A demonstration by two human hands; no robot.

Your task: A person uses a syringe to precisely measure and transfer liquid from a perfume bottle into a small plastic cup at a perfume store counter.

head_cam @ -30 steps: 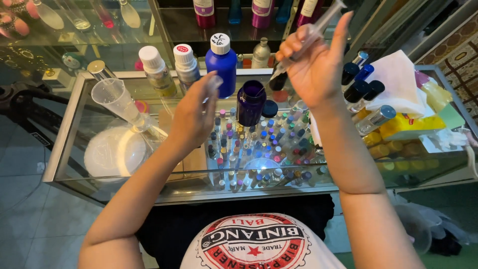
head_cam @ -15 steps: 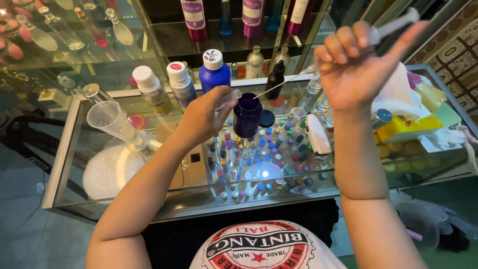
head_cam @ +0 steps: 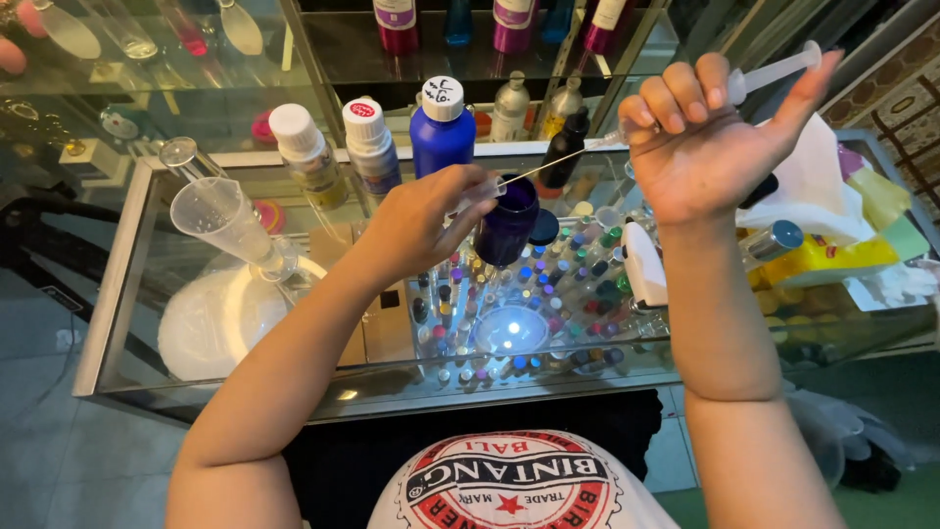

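Two hands at work over a glass display counter (head_cam: 117,294). Right hand (head_cam: 700,147) is raised at the far right, fingers wrapped round a clear syringe (head_cam: 754,78), thumb stretched out to the plunger end at upper right. Left hand (head_cam: 421,220) sits lower, centre, fingers pinched narrow on a small clear vial (head_cam: 480,192); only its mouth shows past the fingertips.

Syringe long axis runs diagonally: plunger up and to the far right, barrel down-left through the fist. Its thin long needle (head_cam: 558,165) carries on leftward and slightly down, tip right at the vial mouth. Can't tell if the tip is inside or just at the rim. Vial lies roughly on its side, mouth facing right toward the needle.

Progress, judged: syringe is picked up and lined up with the vial, so the aiming looks done. Liquid level in barrel or vial is too small to read, so how much has been moved over is unclear. Plunger looks mostly out, which suggests pushing is still to come.

Just right of the left hand stands an open dark purple bottle (head_cam: 507,223), black cap (head_cam: 543,227) beside it. Far side: blue bottle with white cap (head_cam: 441,127), two white-capped bottles to its left. Clear measuring cup (head_cam: 217,217) far left on the counter. Many small coloured vials lie under the glass.
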